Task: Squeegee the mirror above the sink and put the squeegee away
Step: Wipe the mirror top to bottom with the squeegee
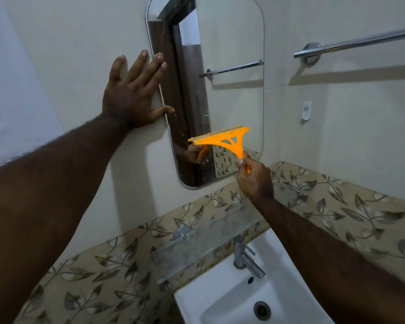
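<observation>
A tall mirror point(232, 94) with rounded corners hangs on the pale wall above the sink point(222, 298). My right hand point(255, 177) grips the handle of an orange squeegee point(222, 139), whose blade lies against the lower part of the glass. The squeegee and hand are reflected at the mirror's lower left, where water drops show. My left hand point(132, 92) is spread flat on the wall, fingertips and thumb overlapping the mirror's left edge.
A clear glass shelf point(197, 244) is mounted below the mirror, above a chrome tap point(244, 259). A chrome towel rail point(355, 42) and a small white wall hook point(306, 110) are at the right. A leaf-patterned tile band point(337, 206) runs along the wall.
</observation>
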